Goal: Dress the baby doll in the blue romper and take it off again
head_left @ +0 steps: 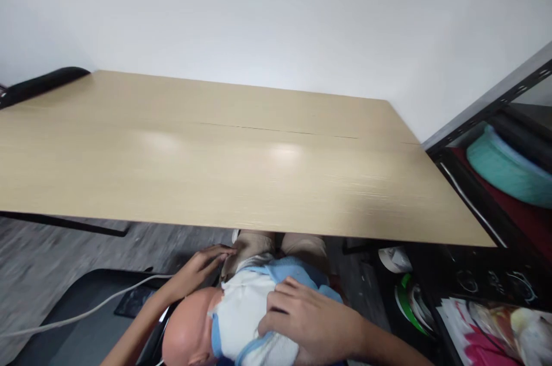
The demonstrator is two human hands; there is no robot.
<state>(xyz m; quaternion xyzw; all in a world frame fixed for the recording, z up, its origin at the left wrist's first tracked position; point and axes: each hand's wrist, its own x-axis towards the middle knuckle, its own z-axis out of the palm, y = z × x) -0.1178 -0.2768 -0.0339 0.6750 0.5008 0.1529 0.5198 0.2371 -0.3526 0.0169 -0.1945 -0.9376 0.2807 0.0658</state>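
A baby doll (187, 326) lies across my lap with its bald head toward the left, its face turned away from view. White cloth with light blue edging (245, 303) wraps its body. My right hand (306, 314) rests on top of the wrapped body, its fingers curled against a fold of the cloth. Beside my thigh, past the doll's head, my left hand (207, 262) has its fingers stretched out and appears to hold nothing. The doll's lower end is partly covered by my right hand and blue fabric.
A wooden table (259, 182) stretches ahead, its front edge above my knees. At left is a dark chair (73, 320) with a phone (133, 301) and a white cable (103, 301). A black shelf at right holds a teal round item (509, 168) and plastic-wrapped things (495, 326).
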